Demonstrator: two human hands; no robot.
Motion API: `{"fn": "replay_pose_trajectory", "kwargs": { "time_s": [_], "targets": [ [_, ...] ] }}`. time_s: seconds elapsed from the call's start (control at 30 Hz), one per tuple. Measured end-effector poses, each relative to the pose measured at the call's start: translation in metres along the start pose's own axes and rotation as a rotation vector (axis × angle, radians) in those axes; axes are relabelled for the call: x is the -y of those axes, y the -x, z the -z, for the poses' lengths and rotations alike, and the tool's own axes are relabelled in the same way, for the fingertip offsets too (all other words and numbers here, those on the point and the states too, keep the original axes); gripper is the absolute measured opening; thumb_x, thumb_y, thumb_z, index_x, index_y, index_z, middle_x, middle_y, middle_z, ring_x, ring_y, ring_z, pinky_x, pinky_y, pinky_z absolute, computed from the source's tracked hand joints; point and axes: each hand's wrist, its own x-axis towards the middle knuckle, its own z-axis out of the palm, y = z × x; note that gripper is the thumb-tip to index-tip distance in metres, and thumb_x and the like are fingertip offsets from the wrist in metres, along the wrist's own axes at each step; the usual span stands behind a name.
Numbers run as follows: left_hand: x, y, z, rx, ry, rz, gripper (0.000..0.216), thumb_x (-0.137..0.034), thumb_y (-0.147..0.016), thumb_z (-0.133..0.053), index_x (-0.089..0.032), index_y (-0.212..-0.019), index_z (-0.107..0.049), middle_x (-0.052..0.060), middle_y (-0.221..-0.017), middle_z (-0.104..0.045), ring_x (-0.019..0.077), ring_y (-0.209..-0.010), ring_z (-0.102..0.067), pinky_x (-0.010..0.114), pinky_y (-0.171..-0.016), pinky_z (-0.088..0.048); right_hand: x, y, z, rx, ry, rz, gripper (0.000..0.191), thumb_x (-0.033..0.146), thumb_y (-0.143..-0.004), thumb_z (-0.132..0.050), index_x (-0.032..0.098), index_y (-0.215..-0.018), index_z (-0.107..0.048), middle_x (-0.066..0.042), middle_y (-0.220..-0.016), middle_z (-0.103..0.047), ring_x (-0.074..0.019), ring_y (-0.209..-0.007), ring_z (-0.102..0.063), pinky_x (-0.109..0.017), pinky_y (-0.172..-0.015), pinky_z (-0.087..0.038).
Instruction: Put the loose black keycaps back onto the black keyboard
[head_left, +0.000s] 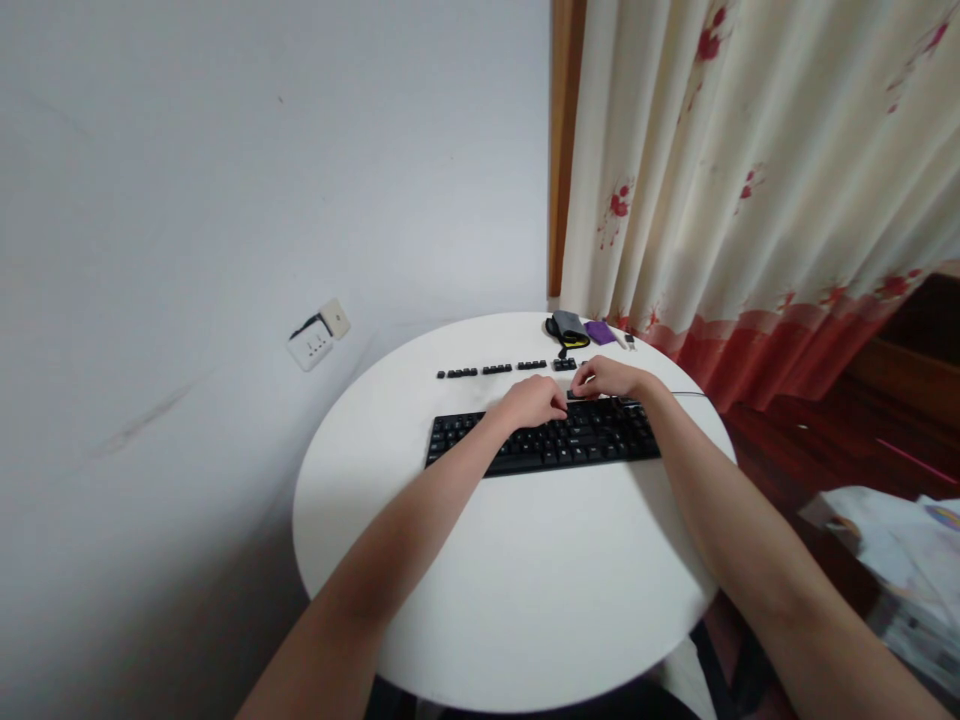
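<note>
A black keyboard (555, 456) lies across the white round table (540, 590). Over its upper middle keys is my left hand (531, 402), fingers curled down and pressed together at the keyboard's top row. Just to the right, my right hand (609, 378) bends over the back edge with fingertips pinched. A small dark piece shows by those fingertips; whether it is held is unclear. Behind the keyboard, black keycaps (497, 369) stand in short groups along a line. The right forearm covers part of the keyboard's right end.
At the table's back lie a grey and black pouch (570, 328), a purple cloth-like piece (600, 333) and small items. A cable (686, 393) runs off to the right. Beyond are a wall socket (310, 345), a curtain (705, 200) and white bags (892, 545) on the floor.
</note>
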Motion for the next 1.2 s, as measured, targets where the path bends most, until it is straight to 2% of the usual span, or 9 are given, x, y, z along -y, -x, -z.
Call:
{"fn": "replay_pose_trajectory", "kwargs": {
  "time_s": [0.13, 0.33, 0.5, 0.63, 0.77, 1.03, 1.2],
  "targets": [
    [0.002, 0.0, 0.003, 0.076, 0.024, -0.003, 0.014, -0.026, -0.081, -0.067, -0.022, -0.086, -0.079, 0.004, -0.089, -0.077, 0.0192, -0.078, -0.068, 0.026, -0.071, -0.047, 0.006, 0.007, 0.002, 0.114, -0.03, -0.037, 0.03, 0.039, -0.063, -0.076, 0.014, -0.079, -0.074, -0.001, -0.065, -0.067, -0.0138, -0.061, -0.058, -0.026, -0.06, -0.048],
    [0.009, -0.002, -0.001, 0.072, 0.123, 0.049, 0.016, -0.024, -0.078, -0.07, -0.019, -0.091, -0.079, 0.004, -0.09, -0.077, 0.0174, -0.081, -0.068, 0.024, -0.074, -0.048, 0.015, 0.004, -0.002, 0.238, 0.08, -0.04, 0.036, 0.043, -0.06, -0.078, 0.014, -0.081, -0.078, -0.001, -0.058, -0.065, -0.0125, -0.054, -0.052, -0.025, -0.053, -0.04],
    [0.012, -0.002, -0.003, 0.066, 0.173, 0.026, 0.017, -0.023, -0.077, -0.07, -0.018, -0.091, -0.079, 0.003, -0.085, -0.077, 0.0169, -0.077, -0.068, 0.024, -0.071, -0.047, 0.012, -0.001, -0.004, 0.212, 0.15, -0.031, 0.037, 0.044, -0.056, -0.08, 0.016, -0.079, -0.079, -0.003, -0.068, -0.072, -0.016, -0.063, -0.059, -0.026, -0.062, -0.045],
    [0.012, -0.002, -0.003, 0.068, 0.178, 0.011, 0.017, -0.022, -0.077, -0.07, -0.017, -0.091, -0.079, 0.003, -0.086, -0.077, 0.0167, -0.078, -0.068, 0.023, -0.074, -0.047, 0.013, -0.003, -0.004, 0.176, 0.251, -0.024, 0.032, 0.04, -0.06, -0.077, 0.016, -0.081, -0.08, -0.004, -0.075, -0.075, -0.0195, -0.073, -0.063, -0.026, -0.068, -0.047],
    [0.01, -0.002, -0.002, 0.073, 0.185, 0.025, 0.017, -0.022, -0.077, -0.07, -0.018, -0.091, -0.079, 0.003, -0.088, -0.077, 0.0164, -0.079, -0.068, 0.023, -0.076, -0.048, 0.016, -0.002, -0.003, 0.156, 0.336, -0.049, 0.031, 0.037, -0.06, -0.076, 0.017, -0.084, -0.079, -0.004, -0.077, -0.075, -0.021, -0.076, -0.065, -0.026, -0.069, -0.047],
    [0.009, -0.001, -0.001, 0.075, 0.18, 0.022, 0.017, -0.022, -0.077, -0.07, -0.018, -0.091, -0.079, 0.003, -0.087, -0.077, 0.0168, -0.078, -0.068, 0.024, -0.076, -0.048, 0.017, 0.0, -0.005, 0.178, 0.318, -0.026, 0.03, 0.041, -0.062, -0.073, 0.016, -0.079, -0.078, -0.003, -0.074, -0.074, -0.0203, -0.075, -0.064, -0.026, -0.069, -0.046],
    [0.011, -0.002, -0.002, 0.069, 0.169, 0.01, 0.017, -0.021, -0.077, -0.07, -0.018, -0.091, -0.079, 0.004, -0.087, -0.077, 0.0173, -0.079, -0.067, 0.024, -0.075, -0.048, 0.018, -0.003, -0.006, 0.134, 0.418, -0.081, 0.028, 0.039, -0.065, -0.072, 0.016, -0.08, -0.077, -0.004, -0.075, -0.073, -0.0208, -0.076, -0.064, -0.026, -0.067, -0.046]
  ]
}}
